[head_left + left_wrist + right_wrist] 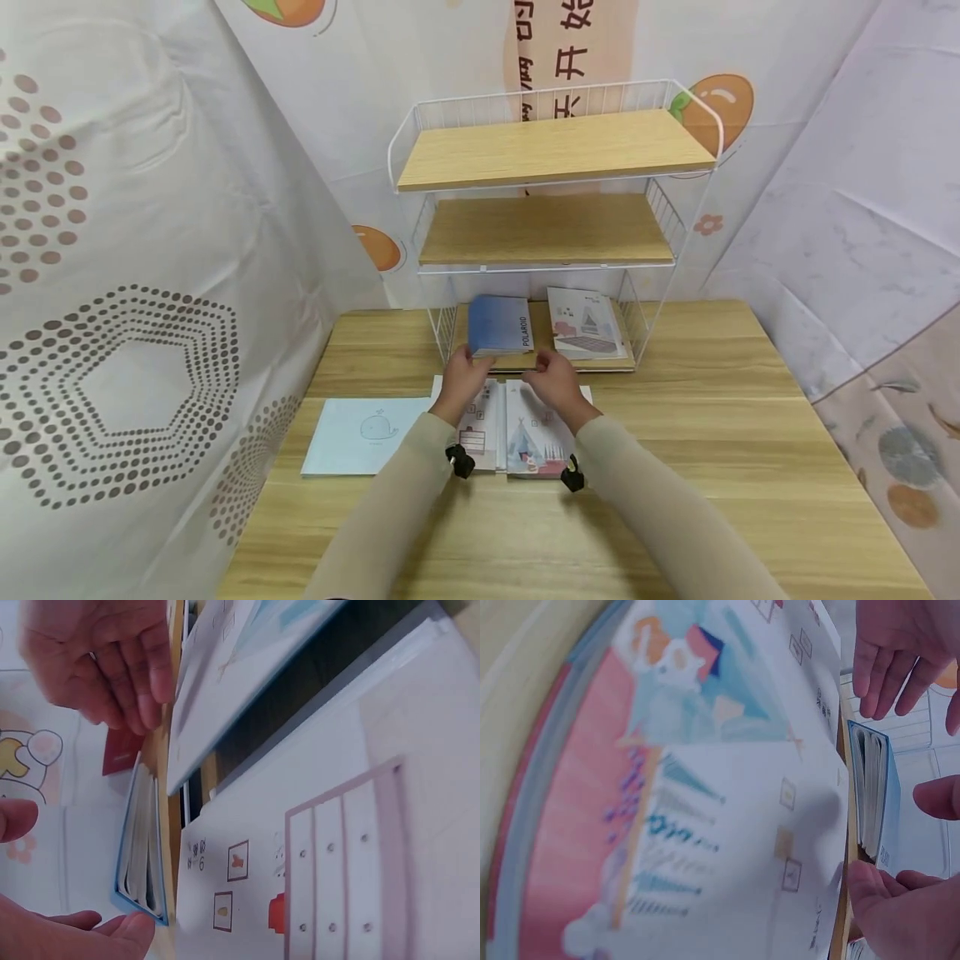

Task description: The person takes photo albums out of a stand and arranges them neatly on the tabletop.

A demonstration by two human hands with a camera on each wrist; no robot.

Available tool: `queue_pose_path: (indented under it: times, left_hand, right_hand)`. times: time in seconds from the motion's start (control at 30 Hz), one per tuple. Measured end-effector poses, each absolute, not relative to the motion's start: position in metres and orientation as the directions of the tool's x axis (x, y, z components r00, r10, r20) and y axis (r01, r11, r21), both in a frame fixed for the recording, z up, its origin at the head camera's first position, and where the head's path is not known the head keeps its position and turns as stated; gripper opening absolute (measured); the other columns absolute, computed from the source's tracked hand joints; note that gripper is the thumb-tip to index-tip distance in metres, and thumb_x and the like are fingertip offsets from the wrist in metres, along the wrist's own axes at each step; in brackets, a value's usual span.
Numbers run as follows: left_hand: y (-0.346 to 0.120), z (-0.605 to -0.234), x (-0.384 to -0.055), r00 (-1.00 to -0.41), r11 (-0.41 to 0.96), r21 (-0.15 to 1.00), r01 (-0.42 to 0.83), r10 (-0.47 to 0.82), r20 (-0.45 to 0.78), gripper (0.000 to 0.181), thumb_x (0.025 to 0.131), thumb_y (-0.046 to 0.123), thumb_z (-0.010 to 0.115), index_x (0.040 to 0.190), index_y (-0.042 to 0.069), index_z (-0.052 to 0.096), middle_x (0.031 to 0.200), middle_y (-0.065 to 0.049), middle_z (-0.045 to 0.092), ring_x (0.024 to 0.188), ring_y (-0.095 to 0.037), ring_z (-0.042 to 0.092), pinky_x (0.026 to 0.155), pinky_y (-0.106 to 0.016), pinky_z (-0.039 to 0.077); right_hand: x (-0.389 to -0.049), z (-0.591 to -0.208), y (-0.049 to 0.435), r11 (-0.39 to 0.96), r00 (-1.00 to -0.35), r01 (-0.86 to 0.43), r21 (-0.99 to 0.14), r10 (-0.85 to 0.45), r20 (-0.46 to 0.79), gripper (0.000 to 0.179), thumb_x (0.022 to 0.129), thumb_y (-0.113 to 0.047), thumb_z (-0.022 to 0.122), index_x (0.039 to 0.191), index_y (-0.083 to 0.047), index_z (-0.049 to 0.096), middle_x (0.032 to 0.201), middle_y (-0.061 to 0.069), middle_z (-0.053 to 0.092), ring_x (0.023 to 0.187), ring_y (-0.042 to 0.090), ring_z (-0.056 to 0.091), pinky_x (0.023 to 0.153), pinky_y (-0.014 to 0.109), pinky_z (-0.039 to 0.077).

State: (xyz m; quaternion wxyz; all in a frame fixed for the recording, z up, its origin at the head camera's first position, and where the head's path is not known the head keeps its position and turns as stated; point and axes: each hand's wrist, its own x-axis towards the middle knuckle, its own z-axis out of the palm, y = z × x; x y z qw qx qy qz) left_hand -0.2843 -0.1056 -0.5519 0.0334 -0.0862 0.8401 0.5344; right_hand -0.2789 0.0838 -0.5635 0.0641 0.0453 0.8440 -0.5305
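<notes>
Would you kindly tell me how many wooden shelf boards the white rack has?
3: the top board, the middle board, and the bottom board, partly covered by the blue book.

Looks like a home study corner: patterned cloth (150, 250) lines the left, top and right, and a wire-framed shelf (555, 152) rises at upper centre from a wood-grain tabletop (727, 417).

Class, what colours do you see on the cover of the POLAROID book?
The POLAROID book is blue and whitish, with dark lettering; head view shows it best.
</notes>
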Motion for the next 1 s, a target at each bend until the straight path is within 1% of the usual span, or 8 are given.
queue_pose_path:
  times: [0.1, 0.17, 0.27, 0.4, 0.5, 0.67, 0.8, 1.0]
  left_hand:
    - [-0.105, -0.552, -0.291, -0.981, 0.413, 0.891, -0.187, -0.133, -0.144, 0.078, 0.097, 0.046, 0.065, 0.152, -0.004, 0.042, 0.15, -0.024, 0.052, 0.138, -0.04, 0.052, 0.114, -0.055, 0.045]
    - [-0.105, -0.552, -0.294, -0.977, 0.394, 0.898, -0.198, -0.152, -0.149, 0.078, 0.095, 0.048, 0.065, 0.149, -0.005, 0.044, 0.147, -0.025, 0.054, 0.134, -0.04, 0.054, 0.112, -0.054, 0.046]
    - [-0.105, -0.551, -0.298, -0.972, 0.372, 0.903, -0.217, -0.168, -0.164, 0.08, 0.094, 0.049, 0.065, 0.148, -0.006, 0.045, 0.146, -0.026, 0.055, 0.133, -0.04, 0.055, 0.112, -0.054, 0.046]
    - [-0.104, -0.552, -0.304, -0.967, 0.386, 0.89, -0.242, -0.169, -0.189, 0.082, 0.093, 0.054, 0.063, 0.148, -0.005, 0.046, 0.144, -0.024, 0.057, 0.131, -0.039, 0.056, 0.11, -0.053, 0.047]
    - [-0.104, -0.552, -0.307, -0.965, 0.393, 0.884, -0.253, -0.166, -0.203, 0.085, 0.093, 0.056, 0.062, 0.149, -0.004, 0.045, 0.147, -0.023, 0.055, 0.135, -0.04, 0.053, 0.112, -0.054, 0.046]
    - [-0.103, -0.548, -0.312, -0.961, 0.387, 0.881, -0.273, -0.156, -0.229, 0.09, 0.093, 0.059, 0.06, 0.155, -0.003, 0.039, 0.157, -0.023, 0.045, 0.145, -0.042, 0.043, 0.119, -0.056, 0.039]
    - [-0.101, -0.548, -0.312, -0.958, 0.406, 0.868, -0.287, -0.144, -0.249, 0.089, 0.094, 0.058, 0.059, 0.154, -0.004, 0.04, 0.157, -0.024, 0.045, 0.144, -0.044, 0.043, 0.118, -0.057, 0.039]
    - [-0.104, -0.547, -0.31, -0.954, 0.403, 0.864, -0.3, -0.151, -0.261, 0.089, 0.093, 0.058, 0.06, 0.153, -0.005, 0.04, 0.156, -0.025, 0.046, 0.144, -0.045, 0.043, 0.119, -0.058, 0.037]
  right_hand:
    - [-0.283, -0.56, 0.079, 0.428, -0.986, 0.16, -0.89, 0.026, -0.164, 0.072, 0.091, -0.021, 0.069, 0.153, 0.002, 0.043, 0.144, 0.023, 0.056, 0.138, 0.038, 0.052, 0.115, 0.052, 0.045]
    - [-0.285, -0.558, 0.077, 0.397, -0.985, 0.171, -0.902, 0.032, -0.172, 0.074, 0.091, -0.021, 0.07, 0.155, 0.002, 0.041, 0.147, 0.023, 0.055, 0.14, 0.038, 0.05, 0.117, 0.052, 0.043]
    - [-0.288, -0.558, 0.076, 0.353, -0.982, 0.187, -0.917, 0.034, -0.187, 0.077, 0.091, -0.02, 0.069, 0.158, 0.001, 0.036, 0.154, 0.024, 0.048, 0.144, 0.039, 0.046, 0.117, 0.051, 0.043]
    - [-0.291, -0.56, 0.076, 0.312, -0.978, 0.203, -0.928, 0.016, -0.209, 0.08, 0.092, -0.019, 0.068, 0.16, 0.0, 0.031, 0.16, 0.023, 0.042, 0.148, 0.039, 0.041, 0.118, 0.05, 0.042]
    - [-0.293, -0.562, 0.075, 0.28, -0.979, 0.2, -0.939, 0.011, -0.205, 0.081, 0.091, -0.018, 0.068, 0.16, 0.001, 0.03, 0.161, 0.023, 0.04, 0.148, 0.039, 0.04, 0.118, 0.049, 0.042]
    - [-0.296, -0.561, 0.075, 0.197, -0.978, 0.207, -0.958, 0.006, -0.21, 0.083, 0.09, -0.015, 0.07, 0.16, 0.003, 0.028, 0.162, 0.025, 0.036, 0.149, 0.04, 0.038, 0.12, 0.05, 0.039]
    - [-0.294, -0.563, 0.078, 0.147, -0.973, 0.23, -0.962, -0.003, -0.233, 0.083, 0.091, -0.013, 0.07, 0.16, 0.003, 0.027, 0.164, 0.024, 0.034, 0.151, 0.039, 0.035, 0.122, 0.05, 0.037]
    - [-0.291, -0.566, 0.074, 0.123, -0.975, 0.219, -0.968, -0.023, -0.223, 0.083, 0.091, -0.012, 0.07, 0.16, 0.003, 0.026, 0.163, 0.024, 0.034, 0.151, 0.04, 0.035, 0.122, 0.05, 0.037]
